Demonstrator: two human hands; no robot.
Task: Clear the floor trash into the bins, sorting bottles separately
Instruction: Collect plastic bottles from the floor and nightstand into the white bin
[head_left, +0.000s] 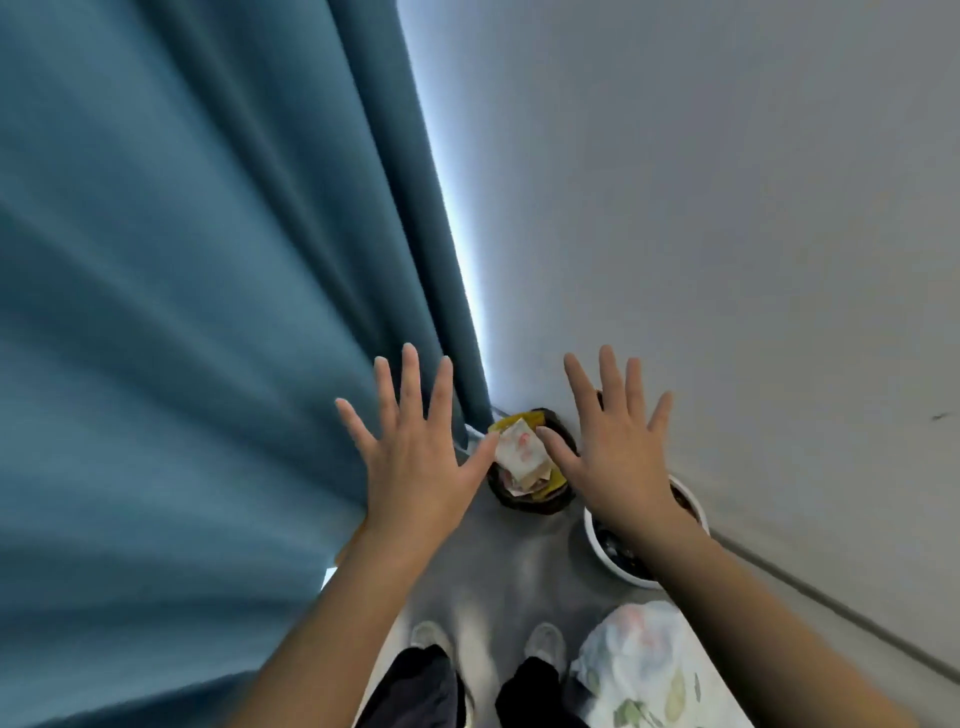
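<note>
Left hand and right hand are both released, fingers spread, holding nothing, either side of the dark bin. Inside it lies a crumpled wrapper, its long axis pointing away from the person. A white bin stands just right of it.

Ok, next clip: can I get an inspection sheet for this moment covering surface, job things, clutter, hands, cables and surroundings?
surface: grey floor, seen from above.
job's things: dark bin holds wrappers; white bin has dark contents and is partly hidden by the right arm; no bottle seen.
clutter: flowered bag at lower right.
grippers: left hand and right hand are spread above the bins, fingers straight, holding nothing.
cables: nothing seen.
surroundings: blue curtain on the left, white wall on the right.
</note>
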